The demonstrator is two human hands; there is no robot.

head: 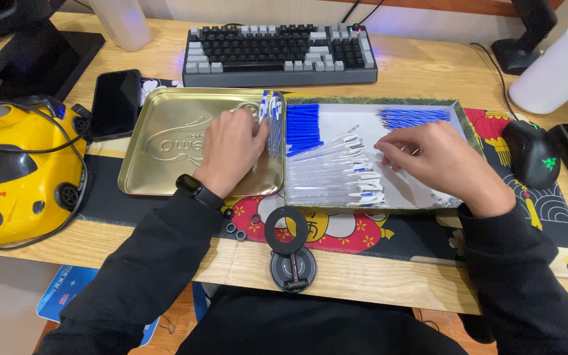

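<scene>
My left hand (231,148) rests in a gold metal tin lid (165,141), its fingers at a small bunch of assembled blue-capped pens (271,121) standing against the lid's right wall. My right hand (438,161) lies inside a shallow white-lined box (458,112), fingertips pinched near the clear pen barrels (336,174) lying in a row. What it grips is too small to tell. Blue pen caps (302,128) are stacked at the box's left, and blue refills (412,118) lie at its back right.
A keyboard (281,52) sits behind the trays. A phone (116,102) and a yellow car-shaped device (14,174) are at left. A black mouse (530,154) and white cup (560,69) are at right. A round black phone holder (288,246) lies near the desk's front edge.
</scene>
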